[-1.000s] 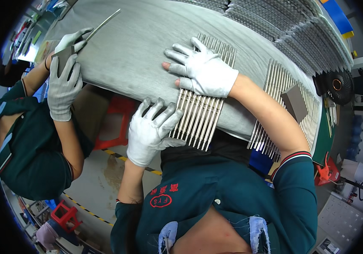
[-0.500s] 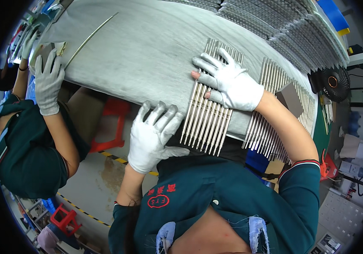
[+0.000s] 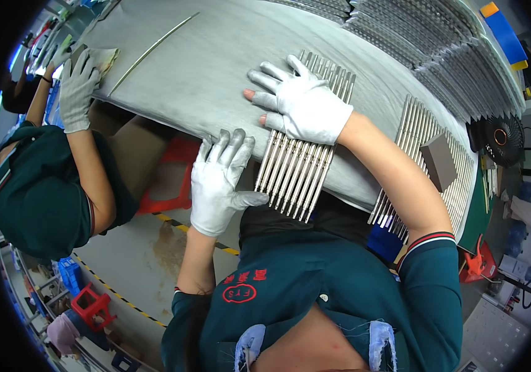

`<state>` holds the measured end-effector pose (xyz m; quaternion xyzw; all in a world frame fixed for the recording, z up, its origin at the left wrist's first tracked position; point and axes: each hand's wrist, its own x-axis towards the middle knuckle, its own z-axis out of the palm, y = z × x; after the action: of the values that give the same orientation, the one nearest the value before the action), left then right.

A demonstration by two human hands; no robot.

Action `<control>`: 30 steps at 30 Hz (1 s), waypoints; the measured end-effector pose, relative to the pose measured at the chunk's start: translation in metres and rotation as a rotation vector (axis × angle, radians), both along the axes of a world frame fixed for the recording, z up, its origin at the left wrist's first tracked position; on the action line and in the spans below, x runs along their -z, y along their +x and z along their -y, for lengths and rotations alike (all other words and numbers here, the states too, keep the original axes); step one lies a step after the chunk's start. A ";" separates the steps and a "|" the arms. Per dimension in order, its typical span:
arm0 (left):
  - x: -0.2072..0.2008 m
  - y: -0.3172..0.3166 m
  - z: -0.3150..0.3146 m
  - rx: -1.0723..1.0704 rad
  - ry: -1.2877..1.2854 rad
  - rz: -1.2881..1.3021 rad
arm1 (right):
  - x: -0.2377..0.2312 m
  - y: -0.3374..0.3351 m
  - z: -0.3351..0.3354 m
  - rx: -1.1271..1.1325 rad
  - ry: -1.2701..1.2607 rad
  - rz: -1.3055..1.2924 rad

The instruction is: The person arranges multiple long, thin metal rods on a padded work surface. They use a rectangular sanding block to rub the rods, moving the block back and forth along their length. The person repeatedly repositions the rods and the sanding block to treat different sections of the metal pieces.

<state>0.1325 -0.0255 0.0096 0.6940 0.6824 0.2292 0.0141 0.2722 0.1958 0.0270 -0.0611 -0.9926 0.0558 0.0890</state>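
A row of slim, stepped metal rods (image 3: pixel 295 167) lies side by side, their narrow ends reaching past the table's near edge. My right hand (image 3: pixel 305 102) rests flat across the rods in a white glove, fingers spread and pointing left; two bare fingertips show. To the left of the row, my left hand (image 3: pixel 223 180), gloved with grey-soiled fingers, is at the table edge. Its fingers point away and its thumb reaches toward the rod ends; it holds nothing. A second batch of rods (image 3: pixel 411 133) lies to the right, with a dark grey block (image 3: pixel 439 162) on it, beside my right forearm.
The grey cloth-covered table (image 3: pixel 172 80) carries one long thin rod (image 3: pixel 154 53). Stacked ridged trays (image 3: pixel 426 43) stand at the back right, near a black fan (image 3: pixel 496 137). At left, a co-worker's gloved hand (image 3: pixel 78 93) is by a cloth. A red stool (image 3: pixel 175 177) stands below.
My right hand has slid left across the rods. My left hand has moved slightly away from me, its thumb now near the rod ends. The whole view has shifted a little.
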 end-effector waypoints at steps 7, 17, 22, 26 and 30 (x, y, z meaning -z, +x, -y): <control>0.001 0.001 -0.001 0.004 0.043 0.055 | -0.005 0.035 -0.002 0.005 0.037 0.014; 0.003 0.004 -0.003 -0.023 0.101 -0.010 | -0.016 0.086 -0.003 0.007 0.048 0.077; 0.001 0.005 -0.003 -0.025 0.093 0.019 | -0.008 0.052 -0.001 0.030 0.028 0.028; 0.000 0.005 -0.002 -0.025 0.068 0.018 | -0.001 0.019 0.001 0.034 0.060 -0.027; -0.001 0.006 -0.002 -0.034 0.043 0.022 | 0.001 0.000 0.003 0.038 0.037 -0.037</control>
<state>0.1385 -0.0232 0.0104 0.6797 0.6890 0.2514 0.0028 0.2726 0.1925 0.0256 -0.0772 -0.9903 0.0368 0.1096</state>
